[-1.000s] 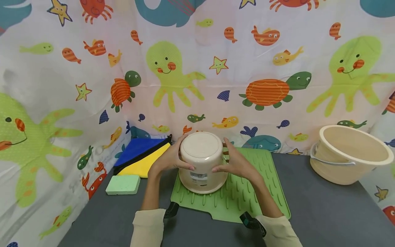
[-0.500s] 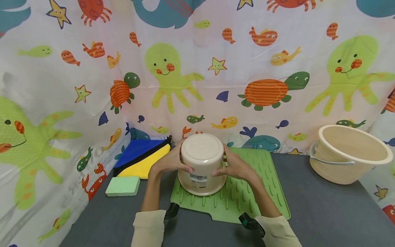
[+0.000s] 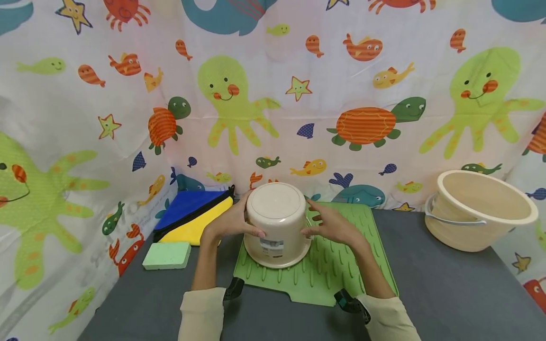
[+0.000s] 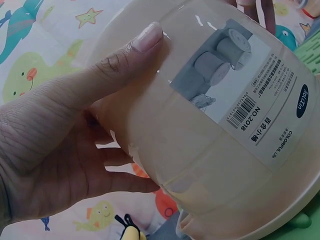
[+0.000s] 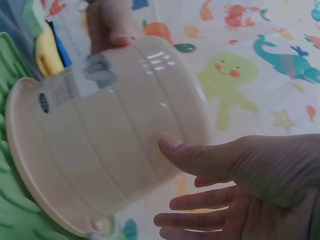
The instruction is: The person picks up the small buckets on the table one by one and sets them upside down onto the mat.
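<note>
A small cream bucket (image 3: pixel 277 227) stands upside down, its rim on the green ribbed mat (image 3: pixel 332 270). A printed label (image 4: pixel 240 75) with a barcode is on its side. My left hand (image 3: pixel 228 222) holds the bucket's left side, thumb (image 4: pixel 148 37) on the front and fingers bent round behind. At the right side, my right hand (image 3: pixel 332 225) has its thumb tip (image 5: pixel 171 141) at the wall, while its other fingers (image 5: pixel 192 220) stretch out apart from the bucket. Part of the bucket's thin handle shows at the rim in the left wrist view.
A larger beige bucket (image 3: pixel 465 237) with a grey handle stands upright at the right. Blue and yellow cloths (image 3: pixel 196 220) with black edging lie at the left, behind a pale green sponge (image 3: pixel 167 255). A sea-animal curtain (image 3: pixel 264 118) hangs behind the dark table (image 3: pixel 141 312).
My right hand has loosened and moved slightly right, away from the small bucket. The left hand keeps its place, and the bucket stays on the mat. The head view has shifted slightly.
</note>
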